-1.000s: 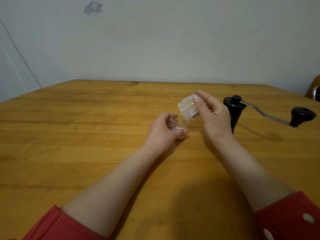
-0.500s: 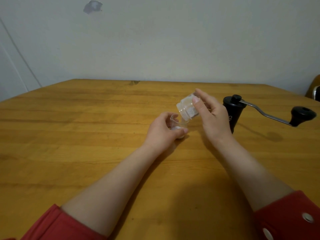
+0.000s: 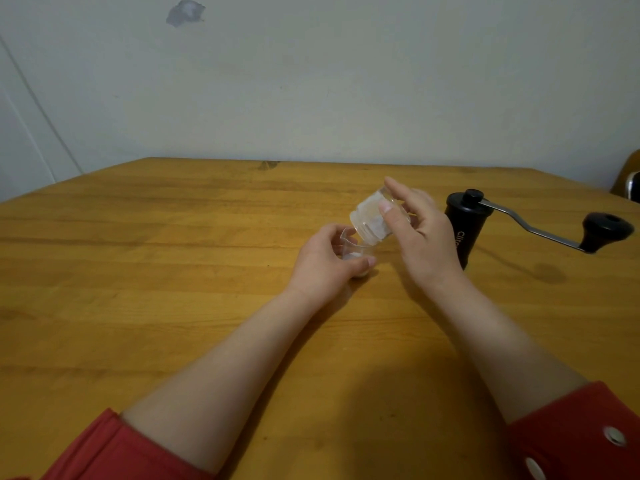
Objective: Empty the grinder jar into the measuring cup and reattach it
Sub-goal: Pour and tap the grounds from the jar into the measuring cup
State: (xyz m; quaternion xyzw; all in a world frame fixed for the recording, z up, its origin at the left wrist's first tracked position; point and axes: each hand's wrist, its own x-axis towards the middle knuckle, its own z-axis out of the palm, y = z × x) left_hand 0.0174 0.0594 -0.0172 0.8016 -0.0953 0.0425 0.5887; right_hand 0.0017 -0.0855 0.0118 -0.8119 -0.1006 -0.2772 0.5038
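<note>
My right hand grips a clear grinder jar, tilted with its threaded mouth pointing down and left over a small clear measuring cup. White powder clings inside the jar, and some lies in the cup. The cup stands on the wooden table, with my left hand wrapped around it. Just right of my right hand the black grinder body stands upright, its crank handle reaching right to a black knob.
A pale wall runs behind the table's far edge. Part of a dark chair shows at the far right edge. My red sleeves sit at the bottom corners of the view.
The jar has tilted a little steeper, its mouth moving left and lower toward the cup. My right index finger has lifted off the jar. My left hand and the cup stay put.
</note>
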